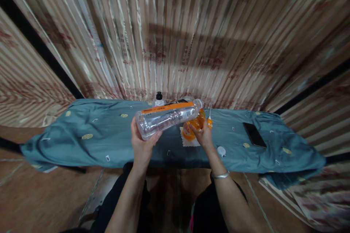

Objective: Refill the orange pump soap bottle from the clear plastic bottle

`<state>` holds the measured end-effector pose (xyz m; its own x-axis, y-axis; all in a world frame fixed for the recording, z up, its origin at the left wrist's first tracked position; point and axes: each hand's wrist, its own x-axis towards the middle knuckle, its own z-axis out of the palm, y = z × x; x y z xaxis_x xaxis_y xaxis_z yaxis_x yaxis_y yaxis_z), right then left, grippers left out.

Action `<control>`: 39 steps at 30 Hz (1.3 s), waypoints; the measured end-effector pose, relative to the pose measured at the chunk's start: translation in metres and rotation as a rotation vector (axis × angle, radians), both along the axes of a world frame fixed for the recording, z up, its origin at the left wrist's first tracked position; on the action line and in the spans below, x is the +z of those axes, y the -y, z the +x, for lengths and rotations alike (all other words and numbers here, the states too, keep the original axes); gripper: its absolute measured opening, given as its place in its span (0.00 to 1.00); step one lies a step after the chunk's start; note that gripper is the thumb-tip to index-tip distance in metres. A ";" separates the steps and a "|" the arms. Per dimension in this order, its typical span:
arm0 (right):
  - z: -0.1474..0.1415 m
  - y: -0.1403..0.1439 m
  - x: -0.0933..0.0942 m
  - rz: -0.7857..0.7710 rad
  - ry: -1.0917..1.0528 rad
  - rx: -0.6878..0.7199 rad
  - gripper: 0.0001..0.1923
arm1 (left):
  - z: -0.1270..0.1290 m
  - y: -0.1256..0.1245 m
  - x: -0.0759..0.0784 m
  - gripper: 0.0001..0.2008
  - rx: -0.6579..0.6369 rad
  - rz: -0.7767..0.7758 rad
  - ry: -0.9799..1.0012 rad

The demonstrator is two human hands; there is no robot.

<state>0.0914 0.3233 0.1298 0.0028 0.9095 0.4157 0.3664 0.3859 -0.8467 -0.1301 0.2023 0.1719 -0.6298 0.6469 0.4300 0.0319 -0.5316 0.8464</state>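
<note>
My left hand (142, 145) grips a clear plastic bottle (175, 118) with an orange label strip near its base end. The bottle lies almost level, slightly tilted, with its mouth raised at the right. My right hand (202, 133) is wrapped round an orange bottle (189, 131), partly hidden behind the clear one and standing on a pale scalloped-edge cloth (193, 142). Whether the clear bottle's mouth touches the orange bottle, I cannot tell. Close to my right hand is a small orange-and-white piece with a thin stem (209, 121). A white round cap (221, 150) lies by my right wrist.
A bottle with a black pump top (159, 98) stands at the back, partly hidden. To the right lies a black phone (254, 134). A blue-green patterned cloth (109, 131) covers the narrow table. Behind hangs a pleated curtain (175, 43); dark poles (54, 58) slant at both sides.
</note>
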 end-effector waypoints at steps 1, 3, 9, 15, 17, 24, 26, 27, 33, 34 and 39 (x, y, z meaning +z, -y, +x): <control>0.000 0.000 0.000 -0.002 0.002 -0.001 0.39 | 0.000 0.000 0.000 0.44 0.002 -0.001 -0.003; 0.000 0.001 0.000 -0.004 0.000 -0.004 0.38 | 0.001 0.000 0.001 0.43 0.003 -0.004 0.002; -0.001 0.001 0.001 0.005 -0.012 -0.002 0.37 | 0.001 0.001 0.003 0.43 0.005 -0.006 -0.012; -0.001 0.002 0.003 0.002 -0.012 0.021 0.37 | 0.000 0.001 0.002 0.44 0.010 -0.017 0.020; -0.002 0.002 0.004 -0.006 -0.015 0.024 0.36 | 0.000 0.001 0.002 0.45 0.007 -0.025 0.026; 0.000 0.002 0.002 -0.002 -0.016 0.023 0.34 | 0.001 0.001 0.005 0.43 -0.011 -0.025 0.029; 0.000 0.002 0.002 -0.014 -0.013 0.011 0.34 | 0.001 0.001 0.006 0.43 -0.003 -0.028 0.027; 0.000 0.002 0.001 -0.017 -0.011 0.003 0.35 | 0.002 0.001 0.006 0.43 -0.001 -0.029 0.029; -0.001 0.001 0.001 0.009 -0.011 -0.004 0.34 | 0.002 0.002 0.005 0.44 0.000 -0.024 0.022; -0.001 0.001 0.001 0.012 -0.011 0.000 0.33 | 0.001 0.001 0.004 0.44 0.002 -0.021 0.023; -0.001 0.001 0.003 -0.006 -0.012 -0.002 0.32 | 0.001 0.000 0.004 0.43 0.001 -0.016 0.029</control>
<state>0.0906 0.3219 0.1325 0.0102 0.9118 0.4106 0.3569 0.3803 -0.8533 -0.1289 0.2019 0.1759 -0.6428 0.6529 0.4006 0.0075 -0.5176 0.8556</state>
